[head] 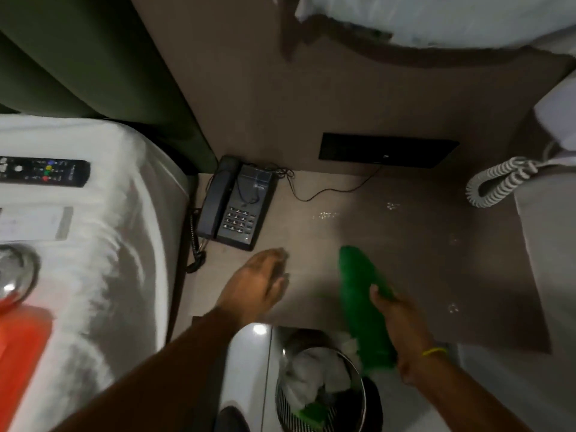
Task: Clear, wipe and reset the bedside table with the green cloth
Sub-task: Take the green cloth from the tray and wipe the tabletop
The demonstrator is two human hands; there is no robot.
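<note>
- Step in hand, as I judge it: wiping. The brown wooden bedside desk [405, 244] carries only the black corded telephone [238, 202] at its back left corner, beside the bed; small wet spots show further right.
- My right hand [402, 332] grips the rolled green cloth [361, 294], fingers [375, 291] wrapped around it, over the desk's front edge above the round wire waste bin [321, 385].
- My left hand [258, 282] hovers flat over the desk, fingers pressed together, holding nothing.
- Black remote control [43, 171] lies on the white bed sheet [103, 244].
- Next move calls for opening the cloth flat and sweeping toward the wet spots.
</note>
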